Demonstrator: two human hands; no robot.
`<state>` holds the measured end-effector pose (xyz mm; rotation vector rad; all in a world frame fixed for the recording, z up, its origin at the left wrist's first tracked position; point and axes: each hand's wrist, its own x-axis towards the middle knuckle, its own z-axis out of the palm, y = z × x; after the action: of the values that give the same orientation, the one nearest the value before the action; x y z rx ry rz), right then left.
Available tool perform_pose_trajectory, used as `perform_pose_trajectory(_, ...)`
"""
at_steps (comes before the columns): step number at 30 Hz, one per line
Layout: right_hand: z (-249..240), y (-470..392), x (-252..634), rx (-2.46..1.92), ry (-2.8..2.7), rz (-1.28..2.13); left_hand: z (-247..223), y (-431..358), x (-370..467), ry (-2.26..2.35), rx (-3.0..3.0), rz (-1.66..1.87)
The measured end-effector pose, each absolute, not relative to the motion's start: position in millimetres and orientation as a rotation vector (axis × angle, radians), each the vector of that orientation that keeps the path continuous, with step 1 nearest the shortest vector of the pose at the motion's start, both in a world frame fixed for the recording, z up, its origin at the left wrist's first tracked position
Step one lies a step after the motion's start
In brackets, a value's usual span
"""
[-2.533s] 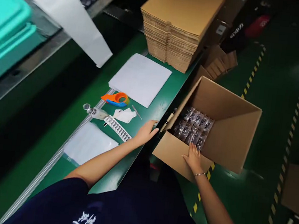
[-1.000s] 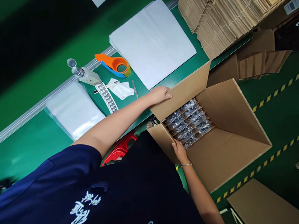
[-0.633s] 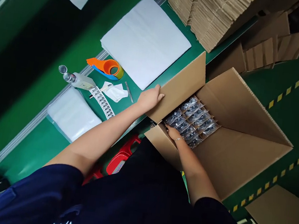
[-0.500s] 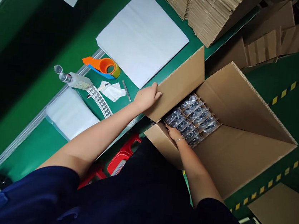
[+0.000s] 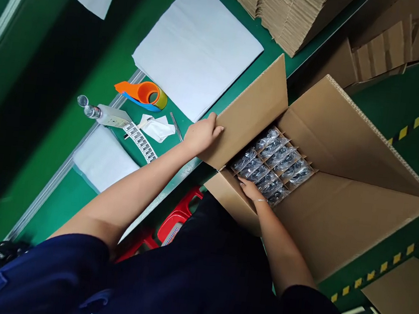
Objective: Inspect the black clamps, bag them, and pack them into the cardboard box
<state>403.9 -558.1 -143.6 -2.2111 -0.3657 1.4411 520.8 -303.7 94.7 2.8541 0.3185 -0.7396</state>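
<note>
A large open cardboard box stands in front of me with its flaps raised. Cardboard dividers split its inside into cells, each with a dark item in a clear plastic bag; the items' kind cannot be made out. My left hand grips the outer edge of the box flap on the table side, thumb over the inner face. Inside the box, at the near wall, my right hand lies over the bagged items, fingers stretched out. Its fingertips touch the near corner of the dividers.
On the green table lie white sheets, an orange tape dispenser, a bottle, a label strip, tweezers and a stack of flat cardboard. Below is a red stool. More cardboard lies lower right.
My right hand has shifted slightly right along the near wall, its fingers now straighter. My left hand keeps its hold on the flap. The view has tilted a little.
</note>
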Motion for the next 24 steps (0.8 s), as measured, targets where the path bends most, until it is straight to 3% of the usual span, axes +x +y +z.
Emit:
perform_pose_trajectory(5,-137.1,-569.7,387.5,-2.185,-0.294,1.374,93.3,-304.1,519.7,0.317,2.886,-0.714)
perform_pose_trajectory(13,-163.0,-578.7,441.9,-2.277,-0.106,1.359,96.5,-309.2,516.5,0.333,2.931,-0.704)
perform_pose_trajectory(24,-133.6,-578.2,399.1,-2.320,-0.084,1.257,92.7,-304.3,517.2,0.305,2.897,-0.680)
